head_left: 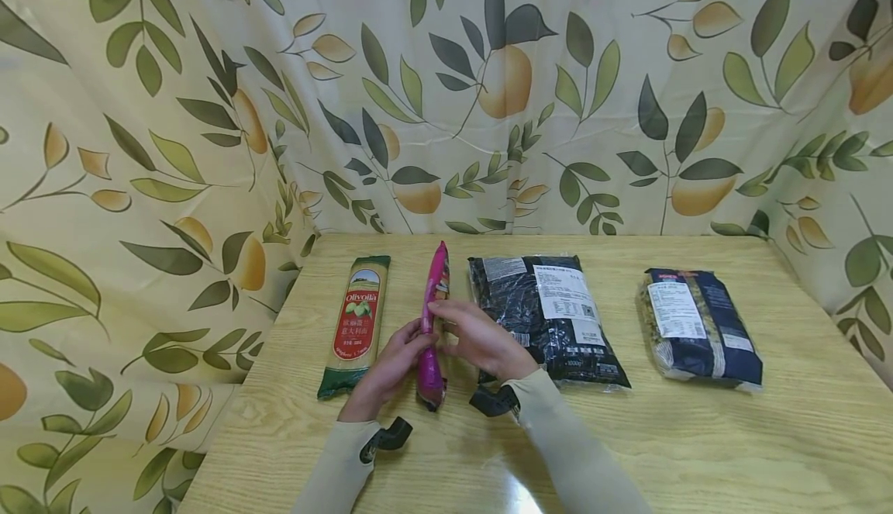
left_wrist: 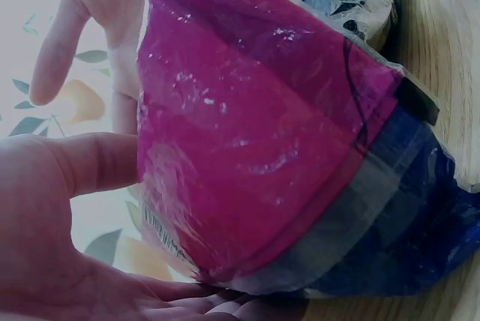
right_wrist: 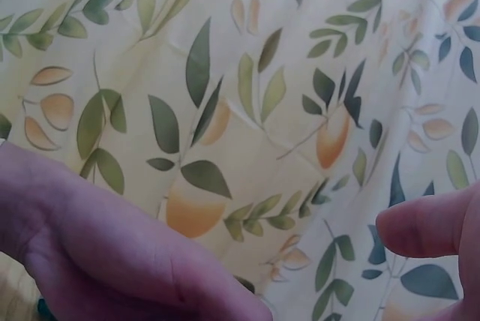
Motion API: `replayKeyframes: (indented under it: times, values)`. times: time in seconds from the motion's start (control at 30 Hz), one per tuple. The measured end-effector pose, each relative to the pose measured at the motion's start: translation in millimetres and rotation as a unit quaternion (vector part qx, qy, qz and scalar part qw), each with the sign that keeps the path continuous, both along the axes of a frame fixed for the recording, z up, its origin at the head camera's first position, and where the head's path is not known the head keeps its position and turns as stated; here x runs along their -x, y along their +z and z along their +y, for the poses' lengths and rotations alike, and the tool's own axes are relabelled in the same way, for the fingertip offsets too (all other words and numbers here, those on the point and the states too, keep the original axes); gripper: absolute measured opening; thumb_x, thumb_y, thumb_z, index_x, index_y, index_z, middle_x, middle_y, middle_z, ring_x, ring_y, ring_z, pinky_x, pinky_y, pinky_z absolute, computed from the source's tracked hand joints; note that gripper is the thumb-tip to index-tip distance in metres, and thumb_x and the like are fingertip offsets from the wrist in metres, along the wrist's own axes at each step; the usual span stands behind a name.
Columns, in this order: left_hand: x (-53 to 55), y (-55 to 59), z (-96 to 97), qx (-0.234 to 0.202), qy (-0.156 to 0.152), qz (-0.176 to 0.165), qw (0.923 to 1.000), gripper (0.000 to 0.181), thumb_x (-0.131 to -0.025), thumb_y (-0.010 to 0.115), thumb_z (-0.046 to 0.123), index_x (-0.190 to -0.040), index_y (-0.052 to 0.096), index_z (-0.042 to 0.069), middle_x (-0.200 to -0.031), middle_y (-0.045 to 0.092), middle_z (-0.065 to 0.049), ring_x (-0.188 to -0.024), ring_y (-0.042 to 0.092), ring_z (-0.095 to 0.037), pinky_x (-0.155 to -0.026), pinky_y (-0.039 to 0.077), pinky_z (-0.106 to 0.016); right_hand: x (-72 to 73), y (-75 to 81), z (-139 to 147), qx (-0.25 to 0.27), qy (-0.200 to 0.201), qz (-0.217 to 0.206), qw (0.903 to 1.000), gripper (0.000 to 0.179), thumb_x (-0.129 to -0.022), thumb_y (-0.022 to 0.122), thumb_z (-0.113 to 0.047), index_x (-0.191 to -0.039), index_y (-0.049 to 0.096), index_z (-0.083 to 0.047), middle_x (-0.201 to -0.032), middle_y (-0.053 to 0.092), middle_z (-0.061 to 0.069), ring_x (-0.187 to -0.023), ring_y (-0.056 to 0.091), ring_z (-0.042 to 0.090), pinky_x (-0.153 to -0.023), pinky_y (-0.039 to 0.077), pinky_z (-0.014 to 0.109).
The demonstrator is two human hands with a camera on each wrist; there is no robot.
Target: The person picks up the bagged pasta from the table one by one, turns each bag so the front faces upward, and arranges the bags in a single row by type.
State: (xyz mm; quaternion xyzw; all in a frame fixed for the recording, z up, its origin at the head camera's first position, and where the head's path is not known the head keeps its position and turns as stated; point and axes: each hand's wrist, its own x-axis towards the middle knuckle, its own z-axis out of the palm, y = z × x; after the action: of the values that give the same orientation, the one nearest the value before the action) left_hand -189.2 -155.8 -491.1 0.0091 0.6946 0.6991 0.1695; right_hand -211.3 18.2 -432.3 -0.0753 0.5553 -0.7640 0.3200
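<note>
A bright pink plastic food bag [head_left: 432, 343], its contents hidden, stands on its narrow edge on the table between the two hands. Dark blue and clear film shows at one end of the bag [left_wrist: 255, 126] in the left wrist view. The left hand [head_left: 395, 363] holds it from the left side, thumb at the upper edge and fingers near the lower one. From the right, the right hand [head_left: 484, 337] reaches over with fairly straight fingers, fingertips at the bag's upper edge. In the right wrist view the right thumb [right_wrist: 427, 227] is extended, and the bag is out of sight.
A green-ended spaghetti packet [head_left: 357, 316] lies left of the hands. Right of them lies a large black bag [head_left: 516, 312] with white labels. Farther right is a dark blue and clear bag [head_left: 729, 316]. A leaf-patterned curtain [head_left: 446, 95] hangs behind the wooden table [head_left: 698, 452].
</note>
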Motion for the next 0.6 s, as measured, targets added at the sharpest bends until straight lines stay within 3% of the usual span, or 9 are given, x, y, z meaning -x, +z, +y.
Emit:
replayKeyframes:
  times: [0.1,0.3,0.43,0.6]
  values:
    - [0.2,-0.9,-0.1,0.003,0.006,-0.002,1.0000,0.062,-0.105,0.052,0.017,-0.158,0.029,-0.007,-0.139,0.055,-0.022,-0.109,0.059,-0.015,-0.093,0.051,-0.026,-0.2,-0.3,-0.3,0.001,0.002,-0.004,1.0000,0.052,-0.109,0.047,-0.023,-0.150,0.039,0.007,-0.160,0.027,0.022,-0.151,0.024,0.038,-0.125,0.026,0.063]
    - [0.9,-1.1,-0.1,-0.002,0.009,-0.006,0.9999,0.059,-0.103,0.055,0.016,-0.153,0.035,-0.007,-0.122,0.055,-0.010,-0.100,0.055,-0.013,-0.088,0.049,-0.025,0.3,-2.1,-1.3,0.000,0.004,-0.006,1.0000,0.062,-0.109,0.048,-0.024,-0.159,0.026,0.007,-0.169,0.014,0.020,-0.158,0.015,0.042,-0.125,0.023,0.065]
    - [1.1,-0.4,-0.1,-0.003,0.009,-0.009,0.9999,0.057,-0.102,0.057,0.016,-0.151,0.038,-0.007,-0.111,0.051,-0.004,-0.094,0.050,-0.012,-0.083,0.046,-0.025,0.7,-3.4,-2.5,-0.005,0.001,-0.004,1.0000,0.060,-0.109,0.047,-0.023,-0.158,0.028,0.006,-0.170,0.013,0.019,-0.158,0.015,0.043,-0.125,0.024,0.065]
    - [1.0,-0.7,-0.4,-0.004,0.008,-0.013,0.9999,0.055,-0.102,0.056,0.015,-0.149,0.038,-0.008,-0.115,0.051,-0.007,-0.096,0.048,-0.013,-0.082,0.043,-0.025,-1.2,-3.1,-2.7,-0.007,-0.003,-0.003,1.0000,0.056,-0.109,0.047,-0.023,-0.156,0.035,0.006,-0.168,0.019,0.018,-0.156,0.020,0.041,-0.126,0.025,0.063]
